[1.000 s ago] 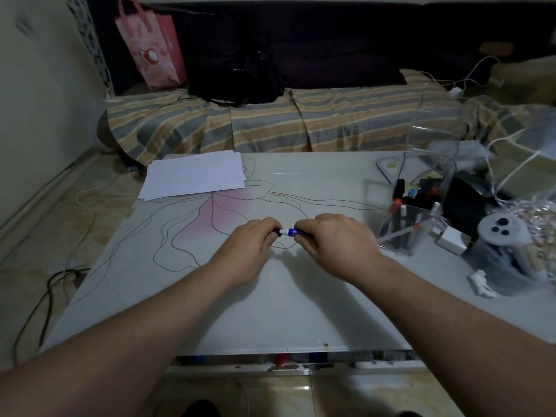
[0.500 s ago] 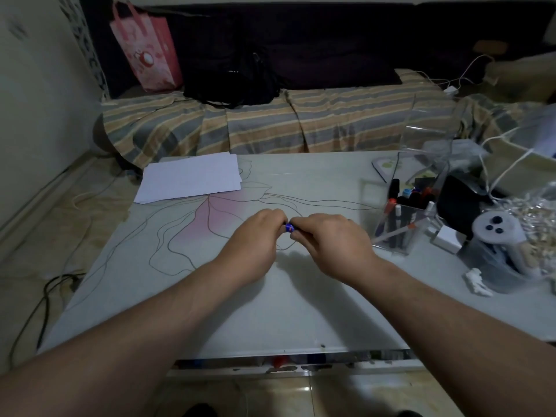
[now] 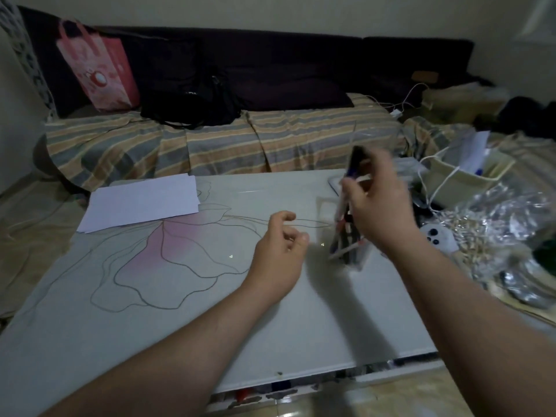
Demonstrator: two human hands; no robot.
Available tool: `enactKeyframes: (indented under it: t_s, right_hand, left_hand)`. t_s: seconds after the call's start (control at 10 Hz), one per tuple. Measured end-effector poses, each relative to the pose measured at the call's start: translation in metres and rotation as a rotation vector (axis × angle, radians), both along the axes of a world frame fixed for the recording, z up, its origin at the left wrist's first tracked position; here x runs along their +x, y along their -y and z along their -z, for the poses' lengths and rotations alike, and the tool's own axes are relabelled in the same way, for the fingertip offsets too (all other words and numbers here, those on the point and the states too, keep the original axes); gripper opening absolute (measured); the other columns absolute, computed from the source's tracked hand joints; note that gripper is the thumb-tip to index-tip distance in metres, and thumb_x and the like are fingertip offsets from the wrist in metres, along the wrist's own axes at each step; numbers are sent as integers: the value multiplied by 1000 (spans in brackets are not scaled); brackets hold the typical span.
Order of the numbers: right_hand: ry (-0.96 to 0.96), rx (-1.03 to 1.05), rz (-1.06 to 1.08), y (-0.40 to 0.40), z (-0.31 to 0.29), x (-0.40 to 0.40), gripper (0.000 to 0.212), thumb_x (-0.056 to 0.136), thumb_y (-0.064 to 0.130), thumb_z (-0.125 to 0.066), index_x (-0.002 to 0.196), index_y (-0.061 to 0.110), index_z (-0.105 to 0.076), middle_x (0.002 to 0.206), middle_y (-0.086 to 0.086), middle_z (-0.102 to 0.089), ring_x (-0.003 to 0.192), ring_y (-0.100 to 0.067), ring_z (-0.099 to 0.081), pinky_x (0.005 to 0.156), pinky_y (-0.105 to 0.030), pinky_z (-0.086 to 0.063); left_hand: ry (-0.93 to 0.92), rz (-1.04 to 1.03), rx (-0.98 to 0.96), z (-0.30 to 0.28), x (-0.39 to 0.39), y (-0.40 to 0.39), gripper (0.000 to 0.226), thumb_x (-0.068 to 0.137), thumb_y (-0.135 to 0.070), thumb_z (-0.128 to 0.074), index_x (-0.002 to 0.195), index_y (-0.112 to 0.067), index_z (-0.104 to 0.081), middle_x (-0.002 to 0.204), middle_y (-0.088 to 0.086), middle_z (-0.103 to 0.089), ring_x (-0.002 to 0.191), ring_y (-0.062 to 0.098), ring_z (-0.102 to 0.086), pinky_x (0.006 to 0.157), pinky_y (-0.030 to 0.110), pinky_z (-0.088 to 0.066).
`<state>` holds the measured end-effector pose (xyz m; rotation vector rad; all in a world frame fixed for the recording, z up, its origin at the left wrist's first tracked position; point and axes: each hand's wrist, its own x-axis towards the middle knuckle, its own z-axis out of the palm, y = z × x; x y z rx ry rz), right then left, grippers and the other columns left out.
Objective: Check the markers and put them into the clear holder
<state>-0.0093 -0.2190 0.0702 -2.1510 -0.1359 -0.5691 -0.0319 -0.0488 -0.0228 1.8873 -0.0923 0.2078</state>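
A second ago both hands met low over the middle of the surface [image 3: 186, 296], working the two ends of a blue marker between them; now they have parted. The right hand [image 3: 382, 206] has risen and swung to the right, and it grasps the marker [image 3: 355, 164] near its top end, held almost upright above the clear holder [image 3: 346, 236]. The marker is blurred, a dark cap over a blue band being all that can be read. The left hand [image 3: 279, 260] is released, its fingers loosely curled round nothing, hovering just above the surface to the left of the right hand.

The surface is a broad, smooth, glossy pale slab printed with a large flower outlined in thin dark lines and washed with soft pink. Beyond both hands runs a sofa [image 3: 240, 139], its seat covered in a striped woven cloth of tan and grey, its back dark. On it, far to the left of the left hand, stands a glossy pink bag [image 3: 99, 70]. A flat stack of white paper [image 3: 141, 203] lies on the surface beyond and to the left of the left hand. The clear holder, a hard transparent box below the right hand's fingers, stands packed with upright markers with red and black ends.
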Motion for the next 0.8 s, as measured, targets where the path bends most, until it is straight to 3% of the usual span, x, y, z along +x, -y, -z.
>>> enactKeyframes:
  t_s: [0.1,0.2,0.3,0.5,0.6,0.7,0.8]
  right_hand:
    - [155,11,179,39,-1,6,55,100,20,-61,139,43,-30,102,5,-62,78,-22,-69,70,-51,-61]
    - [109,-66,185,55,22,16,48,100,15,-59,134,41,-37,103,-3,-66,84,-28,-68,72,-56,-60]
    - [109,-311,187,64,46,26,47,96,14,-63,135,32,-44,107,-8,-69,99,-32,-58,74,-50,-54]
    - [-57,-708,225,75,71,34,14,98,32,-59,107,22,-64,103,3,-69,92,-23,-44,72,-42,-47]
    - [-141,-730,196,76,73,32,21,101,25,-52,114,25,-68,112,5,-68,94,-22,-44,73,-40,-47]
    - [-80,-697,157,73,67,31,32,100,20,-51,128,23,-67,133,2,-58,108,-25,-48,89,-41,-48]
    - [-65,-469,154,62,43,16,40,100,23,-54,139,22,-59,139,1,-56,123,-24,-49,105,-37,-42]
  left_hand:
    - [54,135,263,13,-3,20,31,95,-21,-58,123,-33,-57,112,-12,-57,91,0,-57,85,22,-47]
    - [115,267,435,24,-2,33,32,93,-22,-55,121,-37,-60,122,-16,-49,112,7,-52,101,28,-46]
    - [157,299,501,29,-3,40,31,94,-22,-54,121,-35,-62,122,-17,-47,119,6,-47,106,27,-42]
    - [174,308,535,40,-5,41,29,95,-21,-56,119,-35,-63,127,-17,-46,122,5,-43,106,26,-41]
    - [168,311,559,43,-4,38,27,95,-22,-56,117,-36,-63,126,-18,-47,122,5,-43,105,27,-42]
    - [180,318,568,43,-5,32,26,93,-22,-55,113,-36,-65,122,-20,-46,119,4,-44,103,28,-43]
    - [150,285,522,26,-7,22,26,93,-21,-56,111,-37,-66,120,-22,-45,118,2,-44,104,27,-41]
